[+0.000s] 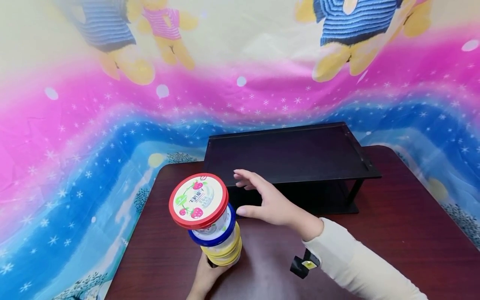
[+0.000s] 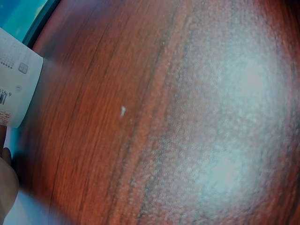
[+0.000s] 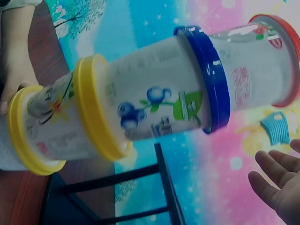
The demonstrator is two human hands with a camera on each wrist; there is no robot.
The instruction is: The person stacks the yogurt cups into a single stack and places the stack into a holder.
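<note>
Several paper ice cream tubs stand in one tilting stack. A red-lidded tub (image 1: 198,200) with strawberries on its lid tops it, above a blue-lidded tub (image 3: 159,93) with blueberries printed on its side. Below come two yellow-lidded tubs, the upper yellow-lidded tub (image 3: 61,117) showing a flower. My left hand (image 1: 211,273) grips the stack low down, at the lowest yellow-lidded tub (image 3: 10,145); most of its fingers are hidden. To the right of the stack, my right hand (image 1: 266,204) is held apart from the tubs, fingers spread and holding nothing.
A low black shelf (image 1: 277,154) stands at the back of the dark red wooden table (image 1: 397,233). Behind it hangs a colourful printed cloth (image 1: 240,100). A black wrist camera (image 1: 304,264) hangs at my right cuff.
</note>
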